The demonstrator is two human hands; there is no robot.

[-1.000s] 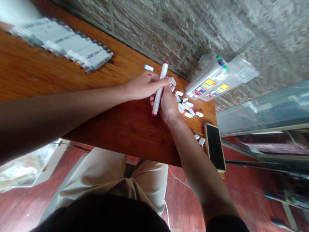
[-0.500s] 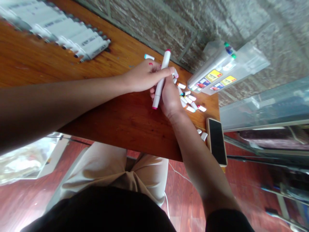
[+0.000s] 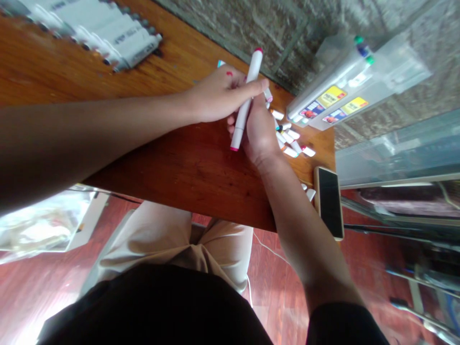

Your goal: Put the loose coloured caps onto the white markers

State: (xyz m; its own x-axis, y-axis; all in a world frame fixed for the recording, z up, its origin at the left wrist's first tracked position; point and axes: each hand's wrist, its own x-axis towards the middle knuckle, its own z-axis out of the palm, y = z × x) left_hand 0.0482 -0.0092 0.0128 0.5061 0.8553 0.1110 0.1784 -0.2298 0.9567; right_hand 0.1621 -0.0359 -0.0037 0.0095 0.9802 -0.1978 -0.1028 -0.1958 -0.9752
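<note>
A rough stone-like wall (image 3: 230,28) runs along the far side of a brown wooden worktop (image 3: 172,167), with a reddish floor (image 3: 268,263) below. A white marker (image 3: 242,115) with red ends stands slantwise above the worktop, between the person's two hands. The left hand (image 3: 219,96), which bears a small red mark, has its fingers closed on the marker, its thumb lying across the barrel. The right hand (image 3: 261,125) is pressed close beside the marker; its fingers are mostly hidden, so their grip cannot be told. Small white caps (image 3: 293,135) lie scattered beyond the right hand, near a clear plastic case (image 3: 330,97) with yellow labels. A phone (image 3: 329,201) rests near the right forearm, and a row of white markers (image 3: 118,33) lies well apart at the far left.
</note>
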